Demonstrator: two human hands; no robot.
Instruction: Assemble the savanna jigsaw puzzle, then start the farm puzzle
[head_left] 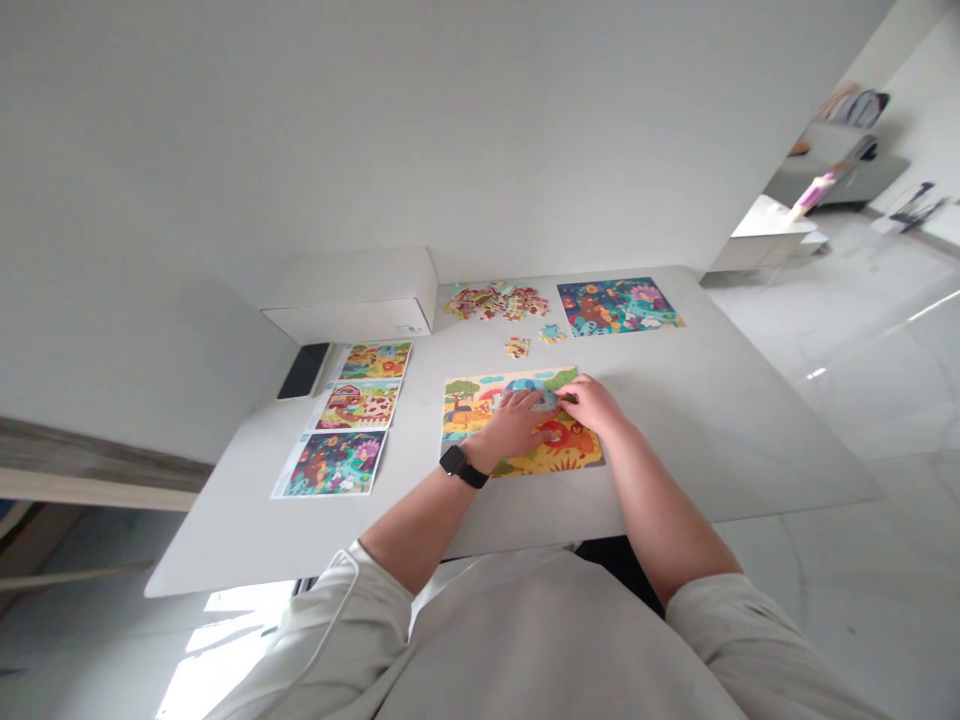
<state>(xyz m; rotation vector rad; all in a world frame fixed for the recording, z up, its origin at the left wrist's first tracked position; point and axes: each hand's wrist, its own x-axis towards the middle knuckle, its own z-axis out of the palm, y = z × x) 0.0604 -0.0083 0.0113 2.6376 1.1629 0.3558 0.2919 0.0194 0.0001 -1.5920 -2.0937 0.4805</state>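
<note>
We have the animal puzzle flat on the white table, right under both hands; taking the puzzle's middle as the centre of our clock, twelve points away from us, toward the wall.

Our left hand lies palm down over that centre, fingers loosely spread and reaching toward one o'clock, covering part of the printed animals. It is wide and flat, gripping nothing that we can see. Its wrist, with a black watch, comes in from about seven o'clock.

Our right hand sits at two o'clock, over the puzzle's right edge, just below the upper right corner. Its thumb and fingers are bent and close together, a narrow grip, with a small dark green patch at the tips; we cannot tell whether that is a loose piece or part of the puzzle. The fingertips of both hands are near each other.

Two small clumps, an orange clump and a light blue clump, lie around twelve, with a heap of pieces beyond them. At one o'clock is a dark blue picture. Three printed sheets run down the nine o'clock side, with a phone beyond the top one and a white box at ten.
</note>
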